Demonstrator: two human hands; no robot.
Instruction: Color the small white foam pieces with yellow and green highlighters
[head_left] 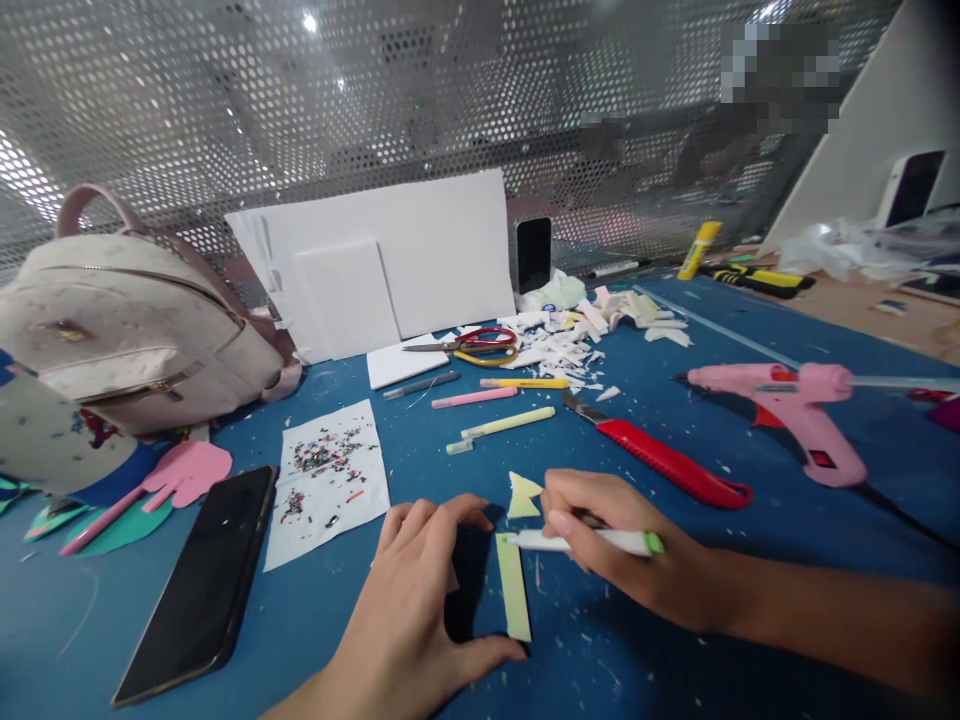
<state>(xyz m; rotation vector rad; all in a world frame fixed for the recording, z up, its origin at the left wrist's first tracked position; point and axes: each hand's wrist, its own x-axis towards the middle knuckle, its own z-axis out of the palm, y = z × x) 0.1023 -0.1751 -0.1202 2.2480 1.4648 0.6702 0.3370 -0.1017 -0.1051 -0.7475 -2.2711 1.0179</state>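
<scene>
A pale yellow-green strip (514,590) lies lengthwise on the blue table. My right hand (611,525) grips a white marker with a green end (619,541), its tip at the strip's upper end. My left hand (427,590) curves around the strip's left side, thumb and index finger wide apart. The thumb reaches the strip's lower end; whether it presses on it I cannot tell. Just above the strip is a small pale yellow notched piece (523,495), close to my right fingers.
Beyond my hands lie a red cutter knife (675,460), a yellow marker (517,422), a pink marker (474,397) and scissors (480,346). A pink glue gun (795,400) sits right. Left are a phone (202,580), a speckled white sheet (330,490) and a backpack (150,320). White scraps (559,345) lie behind.
</scene>
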